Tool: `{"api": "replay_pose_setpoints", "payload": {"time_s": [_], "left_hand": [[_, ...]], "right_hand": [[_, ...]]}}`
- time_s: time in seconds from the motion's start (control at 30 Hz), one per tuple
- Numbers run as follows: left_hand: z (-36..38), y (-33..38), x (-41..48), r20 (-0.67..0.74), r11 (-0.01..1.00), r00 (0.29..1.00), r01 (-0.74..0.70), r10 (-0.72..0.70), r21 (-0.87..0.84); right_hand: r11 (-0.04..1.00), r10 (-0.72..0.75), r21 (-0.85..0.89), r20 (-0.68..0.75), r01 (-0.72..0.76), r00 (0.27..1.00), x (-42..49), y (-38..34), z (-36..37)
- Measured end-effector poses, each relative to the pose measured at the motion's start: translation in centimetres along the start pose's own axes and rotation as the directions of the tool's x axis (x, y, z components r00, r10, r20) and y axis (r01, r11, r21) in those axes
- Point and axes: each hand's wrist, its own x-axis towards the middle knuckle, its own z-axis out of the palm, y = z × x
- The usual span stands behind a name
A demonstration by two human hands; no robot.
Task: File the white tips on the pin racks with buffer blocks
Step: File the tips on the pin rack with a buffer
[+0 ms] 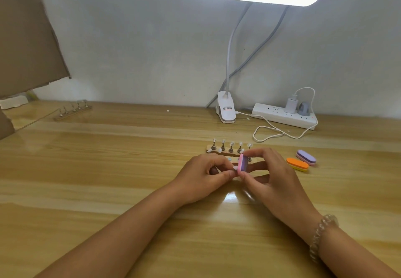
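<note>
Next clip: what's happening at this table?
A person's right hand pinches a pink-and-purple buffer block against a small white tip that the left hand pinches. Just behind them stands a pin rack carrying more tips. An orange block and a purple block lie unused to the right; a second rack sits far left.

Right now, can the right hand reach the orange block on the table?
Probably yes. The orange block lies flat on the table just right of the right hand, with nothing between them. But that hand is pinching the pink block, so it would likely have to put that down first.
</note>
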Motion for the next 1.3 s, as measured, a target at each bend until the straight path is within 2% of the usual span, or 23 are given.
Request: {"api": "replay_pose_setpoints", "payload": {"time_s": [0.13,0.2,0.33,0.63,0.7,0.8,0.97,1.17,1.3], "left_hand": [[-0.14,0.01,-0.14,0.006,1.000,1.000,-0.011,0.011,0.027],[-0.13,0.10,-0.21,0.015,0.999,1.000,-0.008,0.007,0.040],[-0.01,0.22,-0.17,0.008,0.998,1.000,0.009,-0.009,0.054],[-0.04,0.18,-0.10,0.001,0.996,1.000,0.007,-0.007,0.092],[-0.06,0.08,-0.17,0.002,0.996,1.000,0.003,-0.003,0.086],[-0.12,-0.04,-0.24,0.015,0.997,1.000,-0.007,0.006,0.075],[-0.14,-0.09,-0.21,0.021,0.997,1.000,-0.011,0.009,0.070],[0.01,0.03,-0.05,0.007,0.996,1.000,-0.008,0.007,0.093],[-0.02,0.05,-0.18,0.005,0.996,1.000,-0.014,0.014,0.089]], "right_hand": [[0.990,-0.088,-0.109,0.040,0.091,0.995,-0.44,-0.53,0.34],[0.986,-0.116,-0.110,0.074,0.123,0.991,-0.55,-0.59,0.31],[1.000,-0.002,-0.021,0.003,0.002,1.000,0.00,-0.22,0.26],[0.996,0.043,-0.074,-0.057,-0.048,0.997,0.17,0.27,0.36],[0.991,0.009,-0.133,-0.054,-0.016,0.998,-0.07,0.22,0.40],[0.955,-0.123,-0.269,0.012,0.122,0.992,-0.34,-0.18,0.52],[0.948,-0.160,-0.267,0.065,0.171,0.985,-0.11,-0.14,0.10],[0.969,-0.052,-0.243,-0.002,0.050,0.999,0.12,0.33,-0.07],[0.963,-0.052,-0.265,-0.005,0.049,0.999,0.11,0.28,0.03]]}}
